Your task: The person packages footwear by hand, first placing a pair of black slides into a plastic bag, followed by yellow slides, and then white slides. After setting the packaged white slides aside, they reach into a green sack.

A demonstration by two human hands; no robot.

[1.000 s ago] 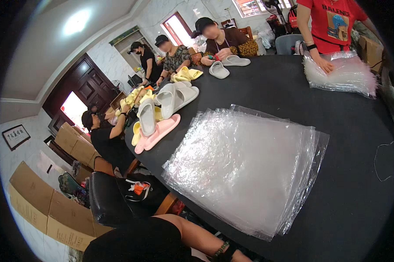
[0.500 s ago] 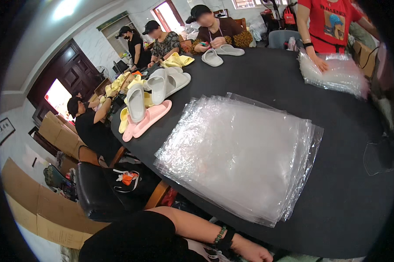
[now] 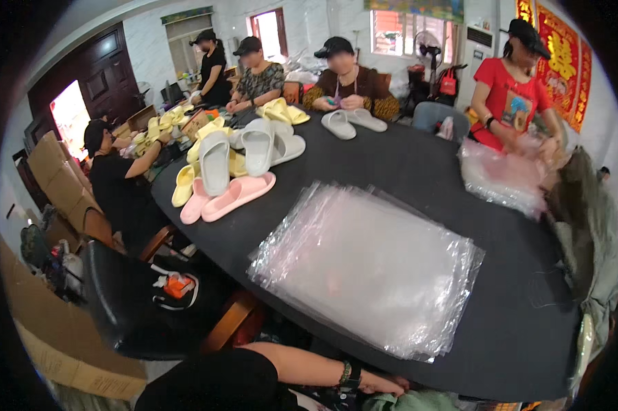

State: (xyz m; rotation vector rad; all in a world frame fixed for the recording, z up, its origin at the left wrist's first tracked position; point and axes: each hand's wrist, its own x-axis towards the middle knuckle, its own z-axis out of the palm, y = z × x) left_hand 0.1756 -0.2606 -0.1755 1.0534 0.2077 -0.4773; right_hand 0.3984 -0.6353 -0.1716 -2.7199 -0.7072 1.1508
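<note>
My left hand (image 3: 383, 383) is low in the picture, just below the near edge of the table. A beaded bracelet and a dark watch are on its wrist. Its fingers look curled together beside a grey-green cloth (image 3: 418, 401); what they hold, if anything, is hidden. My right hand is out of the picture. On the table, just beyond my left hand, lies a thick stack of clear plastic bags (image 3: 371, 270) with slightly uneven edges. Left of the stack are pink slippers (image 3: 237, 196), grey slippers (image 3: 215, 163) and yellow slippers (image 3: 184, 186), some leaning on one another.
The black table (image 3: 508, 274) curves away from me. Across it, a person in red (image 3: 511, 96) handles another pile of plastic bags (image 3: 504, 178). Several co-workers sit or stand at the far left. Grey slippers (image 3: 340, 125) lie before one. A black chair (image 3: 134, 301) is at my left.
The view has tilted up and shifted. My left hand has stayed low and now lies against the grey-green cloth. The person in red now has both hands on the far bags.
</note>
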